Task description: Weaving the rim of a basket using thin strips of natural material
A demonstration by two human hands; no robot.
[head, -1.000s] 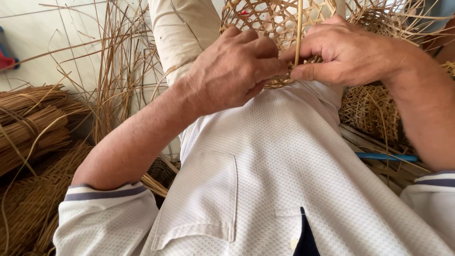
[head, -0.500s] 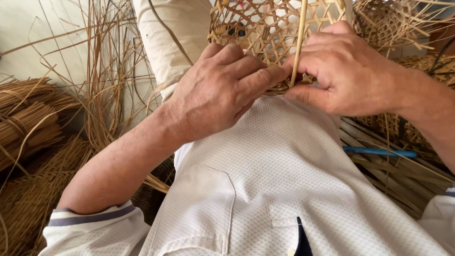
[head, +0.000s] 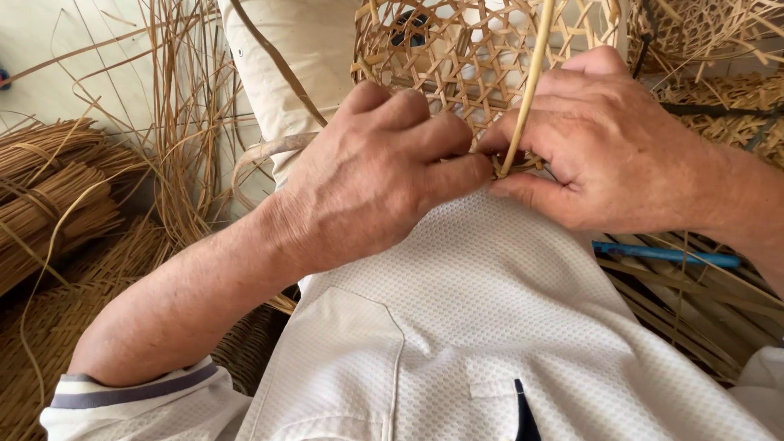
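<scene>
I see my left hand (head: 367,184) clamped on the rim of the woven basket (head: 474,57) against my chest, while my right hand (head: 608,147) pinches a cane strip (head: 531,77) rising upright at that rim.

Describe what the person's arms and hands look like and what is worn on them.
Both hands, the left hand and the right hand, are bare: no gloves, rings or watch show. The forearms are bare too. The left arm ends in a short white textured sleeve with a grey band at its hem.
</scene>
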